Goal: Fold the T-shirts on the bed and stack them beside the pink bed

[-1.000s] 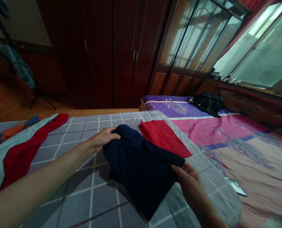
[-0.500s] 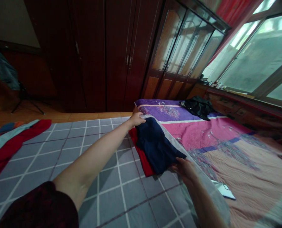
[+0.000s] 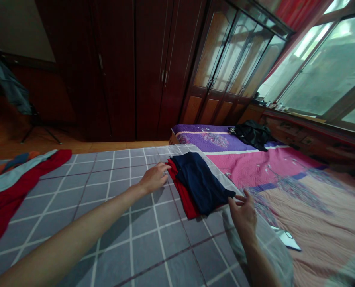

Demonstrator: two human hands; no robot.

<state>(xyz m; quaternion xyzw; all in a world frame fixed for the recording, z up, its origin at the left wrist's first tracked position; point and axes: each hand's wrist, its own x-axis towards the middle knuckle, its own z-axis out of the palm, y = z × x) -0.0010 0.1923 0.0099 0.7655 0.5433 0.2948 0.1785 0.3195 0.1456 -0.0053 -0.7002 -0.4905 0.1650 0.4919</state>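
A folded navy garment (image 3: pixel 202 181) lies on the grey checked bed cover, on top of a folded red garment (image 3: pixel 185 197) that shows along its left and lower edges. My left hand (image 3: pixel 154 177) is at the left side of the pile, fingers extended, their tips at the upper left edge of the red cloth. At the navy garment's lower right corner is my right hand (image 3: pixel 244 213), its fingers apart; the fingertips are at the corner or just touching it. Neither hand visibly grips the cloth.
Red, pale and orange clothes (image 3: pixel 30 175) are spread on the left of the checked cover (image 3: pixel 117 235). A second bed with a purple and pink quilt (image 3: pixel 255 171) adjoins on the right, carrying a black item (image 3: pixel 250 133) and a flat white object (image 3: pixel 286 238). Dark wardrobes (image 3: pixel 153 71) stand behind.
My left hand has let go of the navy garment's upper left corner and moved down and left. The right hand's fingers have loosened at the lower right corner, and the cloth lies flatter.
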